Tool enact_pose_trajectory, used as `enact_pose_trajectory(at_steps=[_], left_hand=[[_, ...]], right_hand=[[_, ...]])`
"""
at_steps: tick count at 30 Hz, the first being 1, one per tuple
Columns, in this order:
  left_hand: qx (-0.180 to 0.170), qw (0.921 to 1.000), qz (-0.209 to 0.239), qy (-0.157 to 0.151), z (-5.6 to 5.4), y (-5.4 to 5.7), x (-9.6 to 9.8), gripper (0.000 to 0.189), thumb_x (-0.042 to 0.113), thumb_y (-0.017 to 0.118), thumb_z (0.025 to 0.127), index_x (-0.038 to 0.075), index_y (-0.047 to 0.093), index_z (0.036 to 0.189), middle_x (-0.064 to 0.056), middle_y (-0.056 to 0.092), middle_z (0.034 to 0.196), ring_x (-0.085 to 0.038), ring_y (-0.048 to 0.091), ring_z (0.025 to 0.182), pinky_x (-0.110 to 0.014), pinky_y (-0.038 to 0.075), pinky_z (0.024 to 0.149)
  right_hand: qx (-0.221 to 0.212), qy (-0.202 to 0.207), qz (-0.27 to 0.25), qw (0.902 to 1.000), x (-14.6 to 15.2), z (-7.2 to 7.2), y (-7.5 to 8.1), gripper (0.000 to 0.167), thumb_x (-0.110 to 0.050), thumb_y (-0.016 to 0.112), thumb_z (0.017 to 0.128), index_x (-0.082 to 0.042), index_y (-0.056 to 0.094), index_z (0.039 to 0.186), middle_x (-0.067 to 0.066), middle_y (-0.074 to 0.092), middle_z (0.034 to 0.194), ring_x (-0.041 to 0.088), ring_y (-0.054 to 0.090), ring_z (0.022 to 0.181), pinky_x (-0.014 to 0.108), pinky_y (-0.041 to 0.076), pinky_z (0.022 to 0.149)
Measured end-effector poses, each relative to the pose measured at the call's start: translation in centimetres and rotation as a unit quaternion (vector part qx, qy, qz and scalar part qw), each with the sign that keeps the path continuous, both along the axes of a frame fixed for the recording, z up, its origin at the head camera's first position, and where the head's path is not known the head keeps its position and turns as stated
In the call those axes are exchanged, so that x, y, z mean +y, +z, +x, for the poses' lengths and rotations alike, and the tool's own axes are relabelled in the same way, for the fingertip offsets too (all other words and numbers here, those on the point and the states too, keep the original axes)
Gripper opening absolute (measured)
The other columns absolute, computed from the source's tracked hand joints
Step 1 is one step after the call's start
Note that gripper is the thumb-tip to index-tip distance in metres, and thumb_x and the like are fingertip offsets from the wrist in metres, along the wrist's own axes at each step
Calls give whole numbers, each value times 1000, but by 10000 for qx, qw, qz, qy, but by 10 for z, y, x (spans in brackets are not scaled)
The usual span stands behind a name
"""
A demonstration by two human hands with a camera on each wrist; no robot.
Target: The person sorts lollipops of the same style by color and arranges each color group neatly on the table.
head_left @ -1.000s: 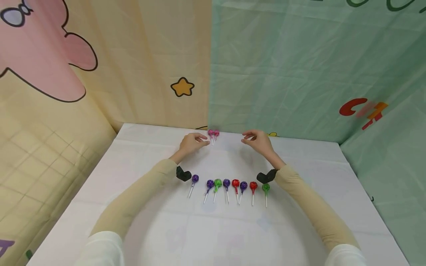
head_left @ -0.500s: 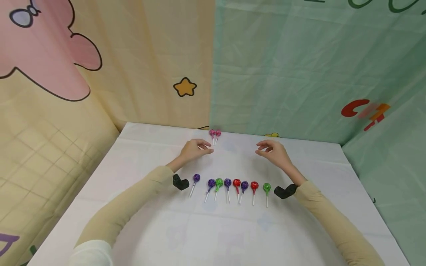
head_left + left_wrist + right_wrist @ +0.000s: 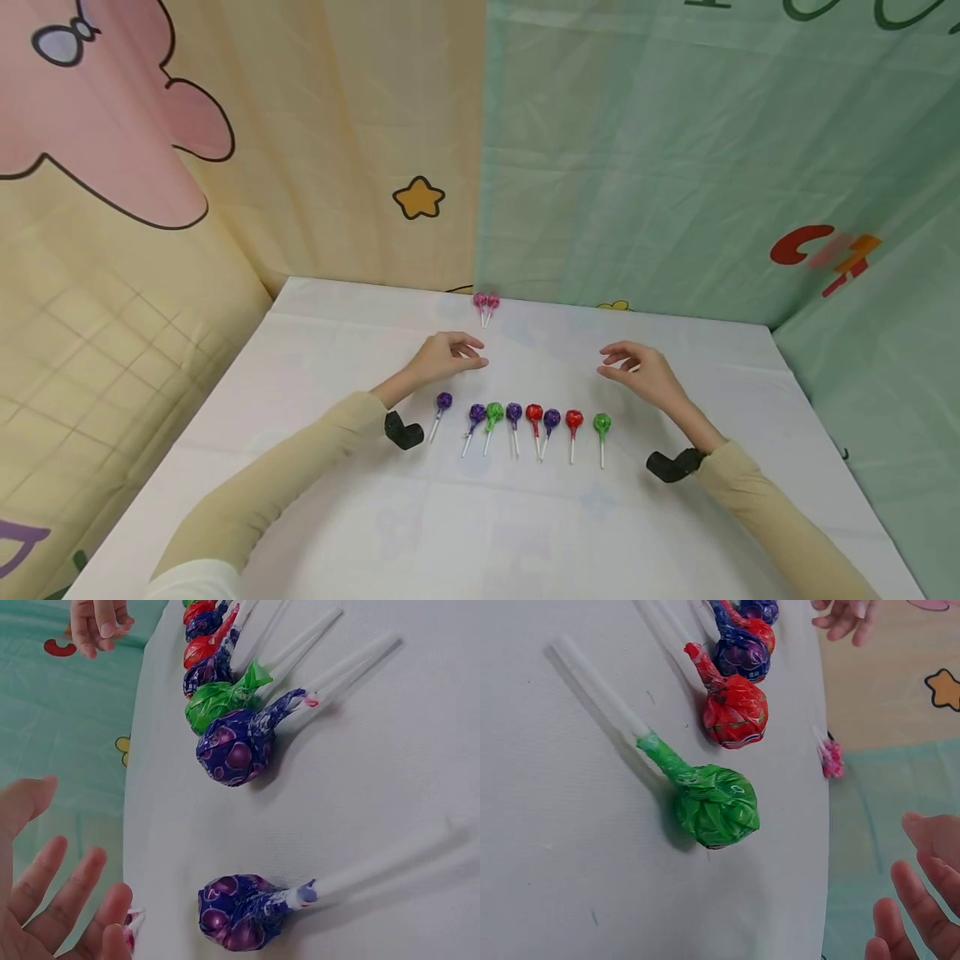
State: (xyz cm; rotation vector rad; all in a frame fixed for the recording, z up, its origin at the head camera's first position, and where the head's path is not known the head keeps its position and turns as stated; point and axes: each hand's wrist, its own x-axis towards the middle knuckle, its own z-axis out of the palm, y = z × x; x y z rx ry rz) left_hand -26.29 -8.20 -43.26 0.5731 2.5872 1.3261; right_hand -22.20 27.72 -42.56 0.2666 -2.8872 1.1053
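Both hands hover over the white table with relaxed fingers and hold nothing. My left hand (image 3: 448,357) is behind the left end of a row of wrapped lollipops, nearest the leftmost purple lollipop (image 3: 444,402). Beyond the row's right end is my right hand (image 3: 636,372), closest to the green lollipop (image 3: 602,423). Between the row's ends lie more purple ones, another green lollipop (image 3: 494,412), and two red ones, including a red lollipop (image 3: 574,419). Their sticks point toward me. Two pink lollipops (image 3: 486,302) lie side by side at the far edge.
A white cloth covers the table (image 3: 465,533). Printed curtains hang behind it and at both sides, with a star (image 3: 418,197) on the back one. A dark camera mount (image 3: 403,431) sits at the left wrist, and another mount (image 3: 673,465) at the right.
Both hands have drawn back toward me from the far edge. The right hand has also moved to the right, widening the gap between them. The lollipops have stayed in place.
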Motion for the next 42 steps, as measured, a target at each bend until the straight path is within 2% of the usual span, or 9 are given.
enact_pose_trajectory(at_steps=[9,17,23,28,33,36,42], left_hand=[[-180,9993,70,-320,16,-6,2,43,28,74,84,3,65,119,-9,73,103,-17,66,91,-29,52,82],[-40,9985,131,-524,24,-16,2,43,26,75,83,3,66,119,-10,72,104,-18,65,91,-28,52,81],[5,9987,-74,-513,30,-19,4,44,28,76,82,7,66,119,-8,71,106,-16,60,91,-25,48,76],[140,9985,-182,-495,34,-21,6,45,30,77,81,8,66,118,-8,71,108,-18,60,95,-29,48,81],[296,9974,-197,-629,38,-22,7,45,30,77,81,7,66,118,-9,71,108,-22,61,98,-32,48,86],[250,9970,-219,-695,41,-21,10,45,30,76,81,8,66,119,-9,71,109,-24,60,99,-33,48,87],[23,9973,-393,-626,43,-21,15,45,31,76,82,10,66,120,-6,70,109,-21,58,100,-32,46,87]], right_hand=[[-92,85,29,9999,10,16,-10,42,-30,72,86,-4,64,118,14,70,103,19,59,83,26,47,68],[-331,151,-20,9993,14,28,-17,43,-31,72,86,-6,63,119,13,69,105,18,58,84,25,48,68],[-369,307,-95,9988,14,36,-22,43,-29,72,86,-3,62,119,15,69,105,16,58,83,25,47,67],[-433,364,-126,9983,14,41,-25,40,-26,71,87,-4,62,120,14,69,105,14,58,82,25,47,66],[-552,376,-192,9976,12,46,-28,41,-26,72,85,-4,62,119,14,69,103,15,58,82,25,47,66],[-626,359,-227,9971,11,47,-31,42,-27,74,84,-5,63,117,12,69,102,15,58,81,24,47,66],[-676,438,-257,9964,9,50,-35,42,-27,76,82,-6,64,116,10,69,100,13,57,79,24,45,64]])
